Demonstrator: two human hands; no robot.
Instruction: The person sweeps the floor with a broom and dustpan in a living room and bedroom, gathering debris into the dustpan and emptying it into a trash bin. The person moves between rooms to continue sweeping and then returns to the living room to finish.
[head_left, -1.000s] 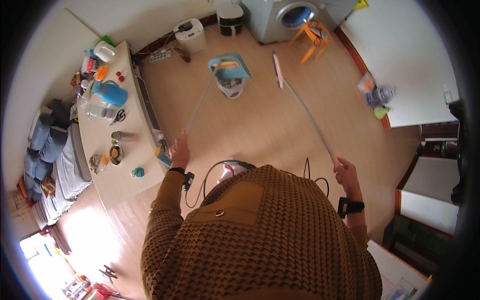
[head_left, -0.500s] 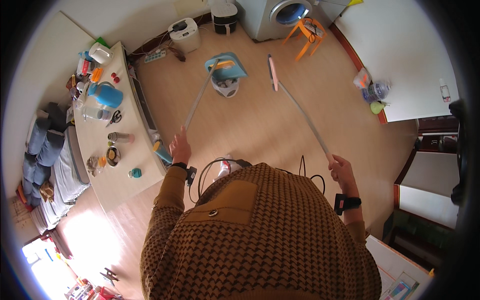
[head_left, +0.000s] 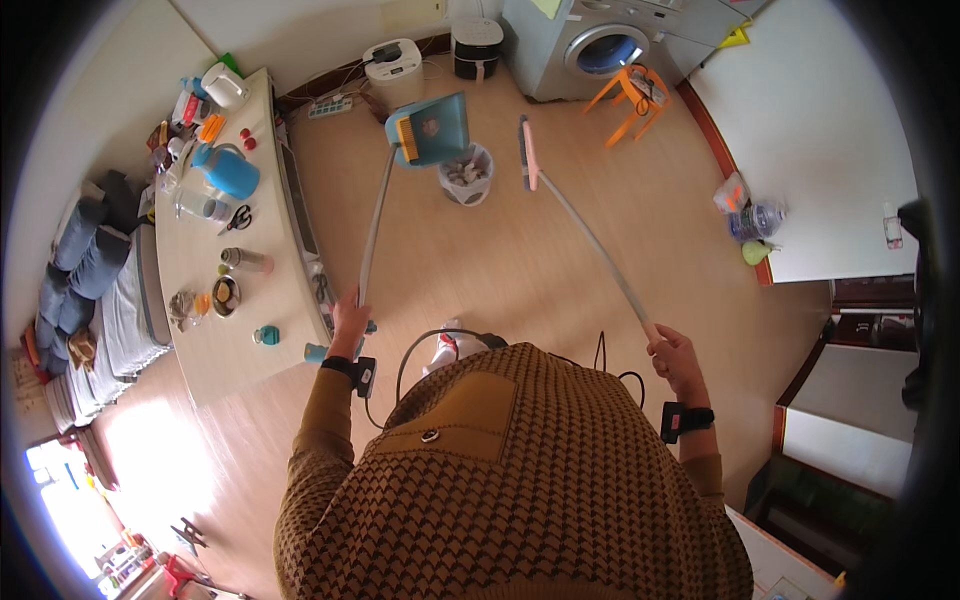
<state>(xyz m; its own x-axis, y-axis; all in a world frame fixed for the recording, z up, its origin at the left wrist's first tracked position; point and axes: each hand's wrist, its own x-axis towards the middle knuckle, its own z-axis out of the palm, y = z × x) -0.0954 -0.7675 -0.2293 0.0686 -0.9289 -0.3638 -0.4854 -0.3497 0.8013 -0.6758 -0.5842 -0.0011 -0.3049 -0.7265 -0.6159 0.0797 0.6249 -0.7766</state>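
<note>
My left hand [head_left: 350, 322] is closed around the long grey handle of a blue dustpan [head_left: 445, 135] with a yellow strip along its handle side. The pan is tilted with its inside showing, and a small brownish patch lies on it. Just behind and right of the pan's lower edge is a trash bin [head_left: 466, 190] lined with a white bag and holding crumpled litter. My right hand [head_left: 677, 360] grips the upper end of a broom [head_left: 592, 240], whose pink head [head_left: 530, 155] is farther out, right of the bin.
A long table [head_left: 215, 350] at the left bears a blue jug [head_left: 228, 172], scissors, bottles and a bowl. Ahead are a rice cooker [head_left: 393, 68], a washing machine [head_left: 590, 50] and an orange stool [head_left: 635, 98]. Bottles [head_left: 757, 220] stand along the right wall.
The dustpan has moved left off the bin and turned, so more of its inside and the bin's litter show. My left hand has come lower. The broom head has shifted slightly left.
</note>
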